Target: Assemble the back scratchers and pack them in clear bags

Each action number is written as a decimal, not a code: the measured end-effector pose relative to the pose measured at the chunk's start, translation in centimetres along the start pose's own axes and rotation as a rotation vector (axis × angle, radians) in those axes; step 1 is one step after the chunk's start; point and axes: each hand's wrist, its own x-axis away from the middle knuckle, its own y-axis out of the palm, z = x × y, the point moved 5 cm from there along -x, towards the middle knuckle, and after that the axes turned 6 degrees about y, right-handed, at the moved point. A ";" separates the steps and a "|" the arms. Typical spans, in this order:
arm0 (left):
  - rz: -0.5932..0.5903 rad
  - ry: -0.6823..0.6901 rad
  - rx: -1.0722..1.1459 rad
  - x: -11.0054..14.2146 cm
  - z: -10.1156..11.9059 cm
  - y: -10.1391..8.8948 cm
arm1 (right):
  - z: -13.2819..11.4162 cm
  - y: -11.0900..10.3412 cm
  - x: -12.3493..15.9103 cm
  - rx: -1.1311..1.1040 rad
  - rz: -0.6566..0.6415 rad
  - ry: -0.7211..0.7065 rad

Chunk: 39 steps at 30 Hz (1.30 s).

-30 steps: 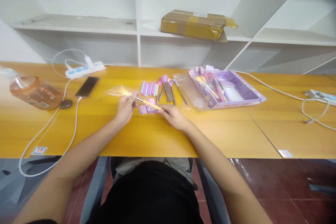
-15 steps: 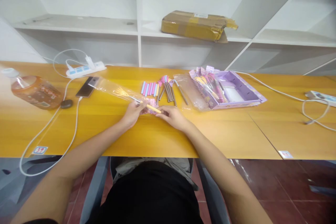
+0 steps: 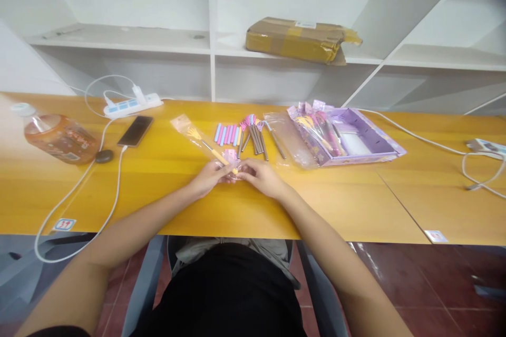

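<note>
A yellow back scratcher (image 3: 219,156) with a small hand-shaped head and a metal shaft lies inside a clear plastic sleeve (image 3: 181,122), slanting up to the left. My left hand (image 3: 213,176) is closed around its handle end. Fingers of my right hand (image 3: 259,175) are pinched at the lower end of the sleeve, touching the left fingertips. A pink printed card (image 3: 230,156) shows just behind the fingers. Beyond lie a row of pink, blue and yellow handle tubes (image 3: 227,135) and a bunch of metal rods with coloured hand-shaped heads (image 3: 255,137).
To the right, a purple box (image 3: 369,131) holds packaged scratchers, with clear plastic wrap (image 3: 286,139) beside it. At left are a phone (image 3: 135,131), an orange drink bottle (image 3: 59,137), a power strip (image 3: 134,105) and white cables. A taped cardboard box (image 3: 294,39) sits on the shelf.
The back scratcher and its sleeve have slid down and right through my hands, away from the phone. My left hand has moved right, nearer my right hand. The view has shifted slightly.
</note>
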 end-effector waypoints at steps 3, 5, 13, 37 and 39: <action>-0.029 0.012 -0.017 0.3 -0.2 0.4 | 0.0 0.0 0.1 -0.001 -0.007 -0.003; -0.047 0.029 -0.020 0.4 -0.1 0.5 | 0.0 0.0 0.1 0.001 -0.004 -0.005; -0.098 0.078 -0.088 0.4 1.2 0.9 | -0.3 0.7 0.3 0.025 -0.042 0.006; -0.121 -0.054 -0.058 0.8 0.1 0.9 | -3.6 -0.5 0.6 -0.007 0.047 -0.359; -0.136 -0.069 -0.033 0.7 -0.2 0.9 | -3.6 -0.4 0.6 0.000 0.023 -0.345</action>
